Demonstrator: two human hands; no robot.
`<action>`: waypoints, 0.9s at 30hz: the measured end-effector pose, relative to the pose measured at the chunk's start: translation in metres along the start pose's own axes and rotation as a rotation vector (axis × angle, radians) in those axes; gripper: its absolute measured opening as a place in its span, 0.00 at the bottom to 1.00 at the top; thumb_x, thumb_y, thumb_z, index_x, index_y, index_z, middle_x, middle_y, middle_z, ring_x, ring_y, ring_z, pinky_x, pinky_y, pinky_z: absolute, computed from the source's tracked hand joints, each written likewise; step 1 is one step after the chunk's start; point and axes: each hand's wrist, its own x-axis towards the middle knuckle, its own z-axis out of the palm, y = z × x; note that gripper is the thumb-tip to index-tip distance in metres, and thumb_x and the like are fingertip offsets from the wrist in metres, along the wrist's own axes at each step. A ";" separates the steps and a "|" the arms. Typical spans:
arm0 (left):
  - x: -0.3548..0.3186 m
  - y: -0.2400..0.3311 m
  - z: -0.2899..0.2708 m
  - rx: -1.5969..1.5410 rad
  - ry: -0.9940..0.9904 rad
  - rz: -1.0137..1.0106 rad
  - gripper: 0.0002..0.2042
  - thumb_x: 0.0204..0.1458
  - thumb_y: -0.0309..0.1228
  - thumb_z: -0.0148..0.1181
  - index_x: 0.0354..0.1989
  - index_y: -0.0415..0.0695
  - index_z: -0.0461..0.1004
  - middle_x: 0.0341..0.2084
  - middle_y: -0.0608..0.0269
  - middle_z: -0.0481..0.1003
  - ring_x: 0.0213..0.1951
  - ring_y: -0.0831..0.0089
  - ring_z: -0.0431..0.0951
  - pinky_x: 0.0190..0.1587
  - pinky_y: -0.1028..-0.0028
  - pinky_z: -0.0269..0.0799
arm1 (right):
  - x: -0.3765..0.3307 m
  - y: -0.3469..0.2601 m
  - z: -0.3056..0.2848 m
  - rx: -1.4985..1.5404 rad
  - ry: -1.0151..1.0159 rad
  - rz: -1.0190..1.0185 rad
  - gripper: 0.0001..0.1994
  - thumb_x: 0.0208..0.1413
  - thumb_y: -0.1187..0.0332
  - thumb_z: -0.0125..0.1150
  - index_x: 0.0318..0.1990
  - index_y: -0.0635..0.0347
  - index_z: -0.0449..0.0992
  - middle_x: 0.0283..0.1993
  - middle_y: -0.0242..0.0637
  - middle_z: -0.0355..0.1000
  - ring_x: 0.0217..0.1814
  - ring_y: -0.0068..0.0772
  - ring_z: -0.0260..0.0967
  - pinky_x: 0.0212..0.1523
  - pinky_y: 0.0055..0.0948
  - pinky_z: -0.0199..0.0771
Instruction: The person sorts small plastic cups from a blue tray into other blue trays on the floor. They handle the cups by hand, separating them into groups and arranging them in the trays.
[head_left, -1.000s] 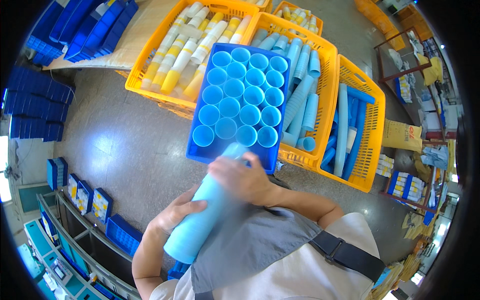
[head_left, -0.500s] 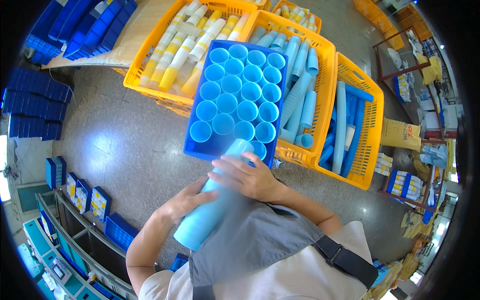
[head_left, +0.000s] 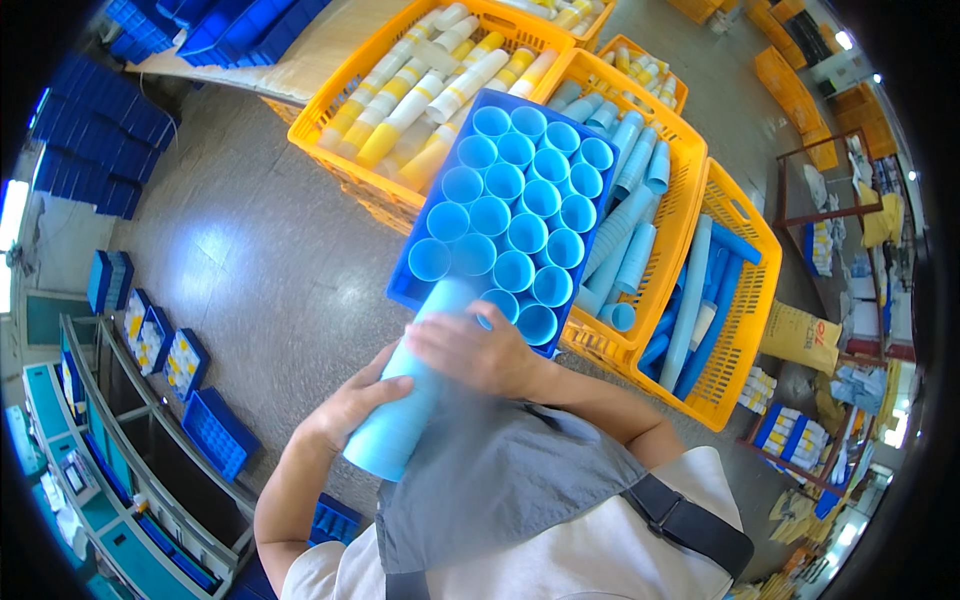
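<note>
Both hands hold a long stack of light blue cups (head_left: 412,390) tilted toward a blue tray (head_left: 596,250). My left hand (head_left: 352,402) cups the stack's lower part from the left. My right hand (head_left: 470,347) grips its upper part just at the tray's near edge. The blue tray is filled with several upright stacks of light blue cups (head_left: 520,205), their open mouths facing up. The tray rests on top of yellow crates. The top end of the held stack lies at the tray's near left corner.
Three yellow crates sit behind: the left crate (head_left: 320,105) holds yellow-and-white cup stacks, the middle crate (head_left: 668,215) and the right crate (head_left: 745,330) hold blue cup stacks. Blue bins (head_left: 215,430) and shelving (head_left: 110,470) stand at left. A grey apron (head_left: 500,480) covers my front.
The held cup stack has moved slightly forward and up toward the tray's near corner. Both hands kept their grip.
</note>
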 end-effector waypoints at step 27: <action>0.024 -0.029 0.015 -0.317 0.012 0.539 0.32 0.69 0.49 0.48 0.73 0.40 0.54 0.67 0.47 0.64 0.66 0.53 0.67 0.67 0.53 0.63 | 0.011 0.042 0.002 1.007 0.032 0.568 0.43 0.56 0.55 0.71 0.73 0.63 0.54 0.73 0.52 0.56 0.75 0.53 0.53 0.73 0.44 0.53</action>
